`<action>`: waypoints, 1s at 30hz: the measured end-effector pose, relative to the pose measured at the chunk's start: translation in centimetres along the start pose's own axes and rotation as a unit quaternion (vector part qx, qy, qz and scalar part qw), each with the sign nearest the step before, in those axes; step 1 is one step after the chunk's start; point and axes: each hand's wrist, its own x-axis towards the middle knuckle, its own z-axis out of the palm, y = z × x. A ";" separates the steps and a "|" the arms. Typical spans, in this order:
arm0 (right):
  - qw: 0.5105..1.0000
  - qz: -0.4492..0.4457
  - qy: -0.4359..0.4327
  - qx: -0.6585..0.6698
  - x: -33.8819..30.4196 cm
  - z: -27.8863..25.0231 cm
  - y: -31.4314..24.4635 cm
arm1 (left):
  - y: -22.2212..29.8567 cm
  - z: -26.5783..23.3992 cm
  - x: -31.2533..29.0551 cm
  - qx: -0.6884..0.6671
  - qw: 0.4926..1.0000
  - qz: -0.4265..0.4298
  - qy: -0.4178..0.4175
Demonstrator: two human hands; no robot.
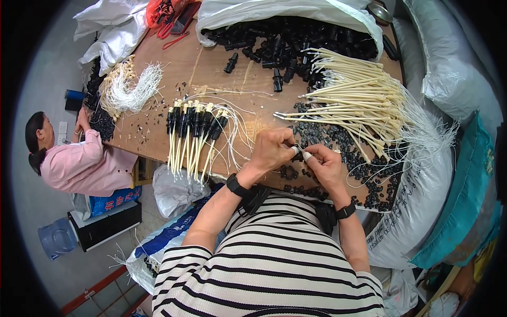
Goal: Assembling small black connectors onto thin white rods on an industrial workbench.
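Over the near edge of the table, my left hand (273, 149) and my right hand (324, 165) meet with fingers pinched together. A tiny dark piece shows between their fingertips, too small to name. White coverings wrap some of the fingertips. Small black parts (322, 136) lie scattered beneath and beyond my hands. To the right rests a fanned pile of cream sleeved cords (359, 103) with loose white threads at one end. Left of my hands sits a row of black connectors (196, 120) with cream sleeved cords through them and white cords trailing off.
A white sack (264, 15) spills black connectors (277, 47) at the table's far side. White cord bundles (134, 90) lie far left on the brown table (211, 74). Full sacks (417, 185) crowd the right side. A person in pink (79, 164) works at the left end.
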 end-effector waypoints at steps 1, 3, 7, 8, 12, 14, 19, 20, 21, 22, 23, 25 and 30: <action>1.000 0.000 0.000 0.000 0.0 0.0 -0.2 | 0.0 0.0 0.0 -0.011 1.000 -0.002 -0.004; 1.000 -0.002 0.013 0.012 -0.1 0.0 -0.5 | -0.2 -0.1 0.2 -0.022 1.000 -0.004 -0.008; 0.969 -0.124 0.002 -0.212 -0.1 -0.1 -1.2 | -0.4 -0.7 0.6 0.039 0.994 0.099 -0.039; 0.976 -0.120 0.013 -0.181 0.0 0.0 -0.8 | -0.4 -0.7 0.7 0.053 0.991 0.118 -0.035; 0.986 -0.111 0.000 -0.122 -0.5 -0.2 -1.0 | 0.3 -0.1 0.6 0.017 0.996 0.079 -0.029; 0.983 -0.111 -0.018 -0.143 -0.4 -0.4 -0.8 | 0.2 0.0 0.5 0.037 0.997 0.063 -0.031; 0.993 0.033 -0.021 -0.116 0.1 -0.6 -1.3 | 0.8 0.0 0.6 0.078 0.992 0.100 0.025; 0.993 0.033 -0.021 -0.115 0.0 -0.7 -1.1 | 0.9 0.0 0.5 0.070 0.995 0.064 0.028; 0.997 0.039 0.015 -0.067 -0.1 -0.8 -0.8 | 0.9 -0.1 0.6 0.071 0.995 0.064 0.029; 0.997 0.046 0.053 -0.019 -0.1 -0.8 -0.7 | 0.9 -0.1 0.7 0.063 0.994 0.082 0.020; 0.966 0.007 0.102 -0.238 -0.1 -0.7 -1.1 | 0.9 -0.2 0.8 0.056 0.993 0.100 0.011; 0.965 -0.009 0.091 -0.247 -0.2 -0.4 -1.5 | 0.4 0.2 0.5 0.081 0.987 0.132 0.036; 0.975 0.147 -0.030 0.166 -0.1 -1.9 -1.3 | 1.5 -0.1 1.2 0.029 0.977 0.211 0.012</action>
